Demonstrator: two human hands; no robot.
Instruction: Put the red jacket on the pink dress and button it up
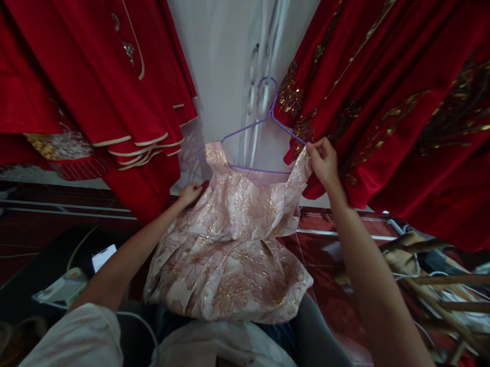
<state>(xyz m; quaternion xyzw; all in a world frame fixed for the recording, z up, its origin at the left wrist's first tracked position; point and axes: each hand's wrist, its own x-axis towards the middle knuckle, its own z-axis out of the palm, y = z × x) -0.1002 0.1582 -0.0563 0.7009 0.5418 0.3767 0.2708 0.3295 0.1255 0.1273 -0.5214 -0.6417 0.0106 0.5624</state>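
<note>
A pale pink dress (240,271) with a gold floral pattern lies over my lap, its bodice raised toward the wall. Its wide straps are on a purple hanger (248,128), and the hanger's hook points up. My right hand (323,159) pinches the right strap at the hanger's end. At the dress's left side, below the armhole, is my left hand (191,193). Its fingers are curled, and what they hold beside the dress's edge is too small to make out.
Red garments with gold decoration hang at the left (130,90) and right (381,97). Between them stands a white cabinet door (215,45). A phone (103,258) lies on a dark surface at left. At lower right is a wooden rack (457,279) with items.
</note>
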